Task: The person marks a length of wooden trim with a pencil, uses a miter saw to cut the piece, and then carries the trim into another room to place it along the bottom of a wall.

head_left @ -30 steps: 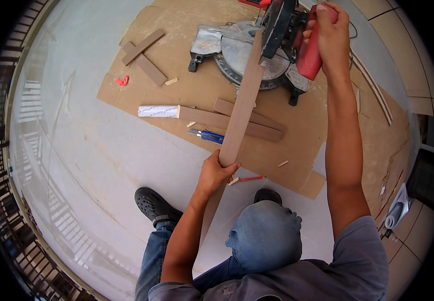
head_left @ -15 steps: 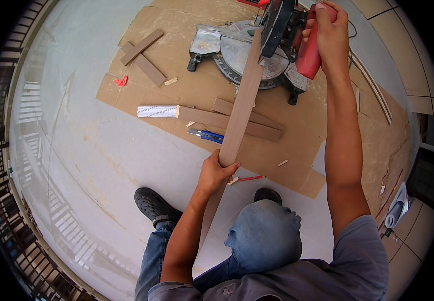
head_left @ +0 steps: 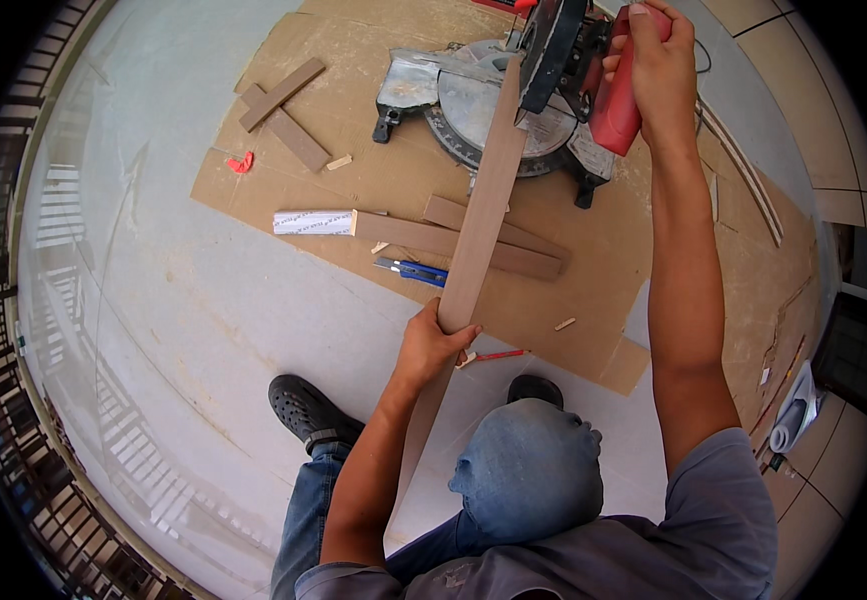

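The left hand (head_left: 426, 345) was closed around the long brown plank (head_left: 483, 210), thumb laid across its face and the other fingers mostly hidden, a hold that probably steadied the piece and governed its angle while keeping the fingers well apart from the saw's black guard (head_left: 549, 65). The plank slanted away from the person, its far end over the round table (head_left: 458, 95) of the miter saw (head_left: 408, 85), just beside that guard; whether it rested on the metal, I could not tell. The right hand (head_left: 665, 90) was wrapped around the saw's red handle (head_left: 617, 112), presumably because the head was controlled from there, leaving only the left for the wood. The saw stood on a cardboard sheet (head_left: 353, 120), likely spread to shield the pale floor (head_left: 203, 310). Shorter boards (head_left: 413, 234) lay beneath the plank's line, and two crossed offcuts (head_left: 298, 140) sat left of the saw, seemingly out of the way. A blue utility knife (head_left: 418, 272) and a red pencil (head_left: 501, 355) lay near the left hand, within easy reach.
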{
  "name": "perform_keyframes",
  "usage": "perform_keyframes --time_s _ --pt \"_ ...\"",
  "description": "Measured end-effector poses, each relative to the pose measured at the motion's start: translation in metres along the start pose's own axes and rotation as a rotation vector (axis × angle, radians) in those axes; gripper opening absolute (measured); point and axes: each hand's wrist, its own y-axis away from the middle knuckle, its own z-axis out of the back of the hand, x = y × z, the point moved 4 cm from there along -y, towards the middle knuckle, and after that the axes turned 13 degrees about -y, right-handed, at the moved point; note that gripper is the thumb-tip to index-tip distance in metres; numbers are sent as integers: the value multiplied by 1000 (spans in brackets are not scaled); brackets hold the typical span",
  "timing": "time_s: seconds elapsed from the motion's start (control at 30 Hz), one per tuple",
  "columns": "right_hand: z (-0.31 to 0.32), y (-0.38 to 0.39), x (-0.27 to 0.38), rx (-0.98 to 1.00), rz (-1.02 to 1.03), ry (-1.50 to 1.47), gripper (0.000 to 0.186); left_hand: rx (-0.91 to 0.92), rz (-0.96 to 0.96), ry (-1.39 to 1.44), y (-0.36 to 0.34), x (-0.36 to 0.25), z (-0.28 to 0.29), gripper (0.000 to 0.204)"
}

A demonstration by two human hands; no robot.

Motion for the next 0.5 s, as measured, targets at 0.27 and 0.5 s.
perform_keyframes --time_s 0.27,0.5 --pt "-1 -2 1 25 22 -21 33 12 17 4 0 -1 -1 28" --pt "-2 2 5 57 103 -39 32 24 -3 50 -1 0 -3 28"
